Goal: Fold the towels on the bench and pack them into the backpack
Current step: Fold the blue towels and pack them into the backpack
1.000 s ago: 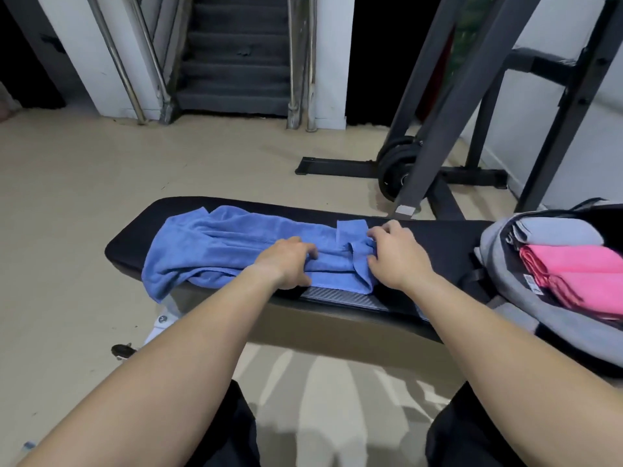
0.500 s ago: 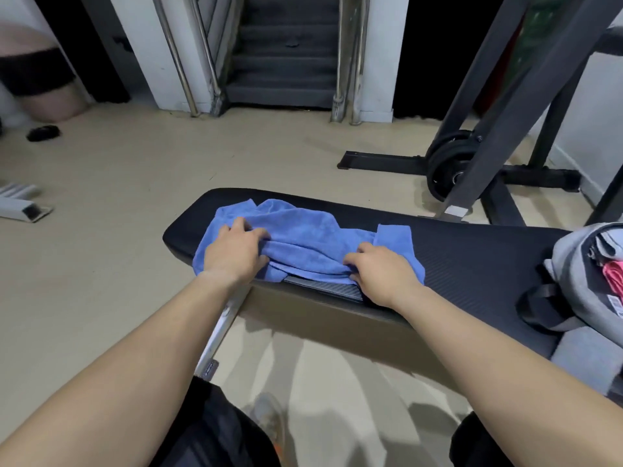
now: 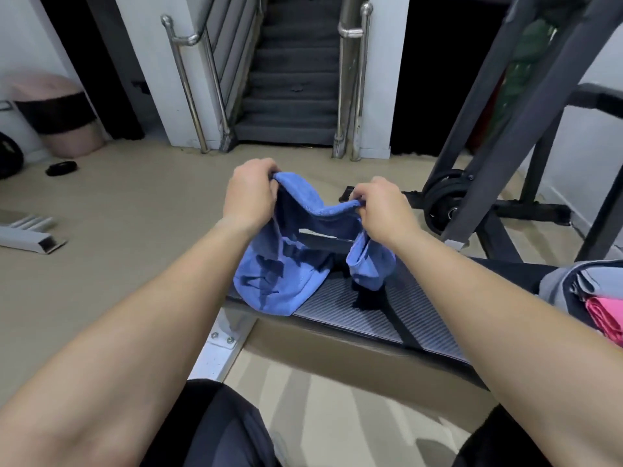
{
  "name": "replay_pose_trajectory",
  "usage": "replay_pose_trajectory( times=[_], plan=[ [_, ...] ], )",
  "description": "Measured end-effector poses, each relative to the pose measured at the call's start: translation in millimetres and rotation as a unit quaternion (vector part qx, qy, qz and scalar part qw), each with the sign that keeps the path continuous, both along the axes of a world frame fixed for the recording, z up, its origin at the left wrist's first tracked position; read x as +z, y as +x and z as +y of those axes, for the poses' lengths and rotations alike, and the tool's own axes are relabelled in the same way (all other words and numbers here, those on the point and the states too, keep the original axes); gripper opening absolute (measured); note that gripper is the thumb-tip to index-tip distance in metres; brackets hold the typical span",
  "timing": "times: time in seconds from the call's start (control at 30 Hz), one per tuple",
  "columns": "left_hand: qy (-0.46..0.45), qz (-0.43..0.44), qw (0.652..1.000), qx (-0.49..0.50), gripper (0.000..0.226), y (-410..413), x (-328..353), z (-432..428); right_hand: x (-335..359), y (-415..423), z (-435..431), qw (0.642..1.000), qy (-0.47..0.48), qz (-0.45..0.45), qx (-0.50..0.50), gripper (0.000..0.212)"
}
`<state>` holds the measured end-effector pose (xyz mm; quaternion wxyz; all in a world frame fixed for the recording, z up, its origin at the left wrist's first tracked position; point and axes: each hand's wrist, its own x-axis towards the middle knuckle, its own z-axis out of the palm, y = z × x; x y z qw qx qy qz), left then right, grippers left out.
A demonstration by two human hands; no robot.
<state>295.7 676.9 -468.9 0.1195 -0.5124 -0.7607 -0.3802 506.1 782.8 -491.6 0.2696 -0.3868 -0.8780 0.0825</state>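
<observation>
Above the bench (image 3: 387, 311), both hands pinch one blue towel (image 3: 279, 274) — left hand (image 3: 251, 193); right hand (image 3: 382, 210).

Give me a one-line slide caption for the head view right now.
Both hands, left hand and right hand, lift a blue towel above the bench, backpack at right.

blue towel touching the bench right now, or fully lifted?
Touching. Head view: both hands lift the blue towel by its top edge, but its hanging lower folds rest on the bench pad.
</observation>
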Motion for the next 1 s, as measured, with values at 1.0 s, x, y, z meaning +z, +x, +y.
replay_pose_trajectory(
  times=[1.0],
  plan=[
    [-0.228,0.027,0.968,-0.098,0.029,123.3,-141.3,65.6,-119.1,180.4,48.9,0.978,-0.096,-0.113,-0.144,0.021]
  ],
)
